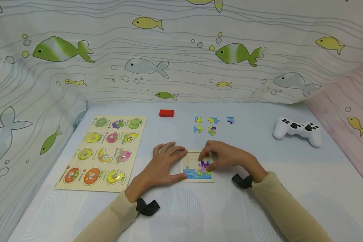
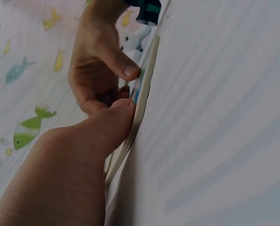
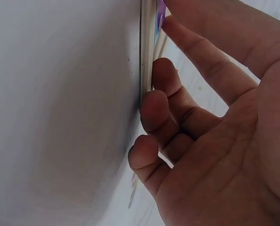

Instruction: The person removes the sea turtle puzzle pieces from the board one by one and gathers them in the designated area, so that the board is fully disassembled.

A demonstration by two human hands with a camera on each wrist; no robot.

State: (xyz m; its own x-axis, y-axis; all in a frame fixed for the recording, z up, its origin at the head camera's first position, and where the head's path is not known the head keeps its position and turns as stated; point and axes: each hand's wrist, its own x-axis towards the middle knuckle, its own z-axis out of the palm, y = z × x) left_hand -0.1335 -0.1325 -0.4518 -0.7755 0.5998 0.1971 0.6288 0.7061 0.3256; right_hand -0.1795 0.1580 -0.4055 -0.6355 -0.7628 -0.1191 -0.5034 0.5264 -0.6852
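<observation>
A small wooden puzzle tray (image 1: pixel 189 156) lies on the table, with blue joined pieces (image 1: pixel 193 173) along its near side. My left hand (image 1: pixel 164 164) rests at the tray's left side, fingers spread and thumb on the near-left corner. My right hand (image 1: pixel 227 155) reaches over the tray's right side, its thumb and index finger pinching a purple puzzle piece (image 1: pixel 204 164) at the assembled pieces. In the right wrist view, a bit of purple shows by the fingertips, and the other fingers curl beside the tray's edge (image 3: pixel 148 47). Several loose puzzle pieces (image 1: pixel 213 120) lie beyond the tray.
A wooden fruit peg board (image 1: pixel 109 153) lies to the left. At the back sits a red block (image 1: pixel 166 113). A white game controller (image 1: pixel 297 131) is on the right. Fish-printed cloth (image 1: pixel 181 67) rises behind and at the sides of the table.
</observation>
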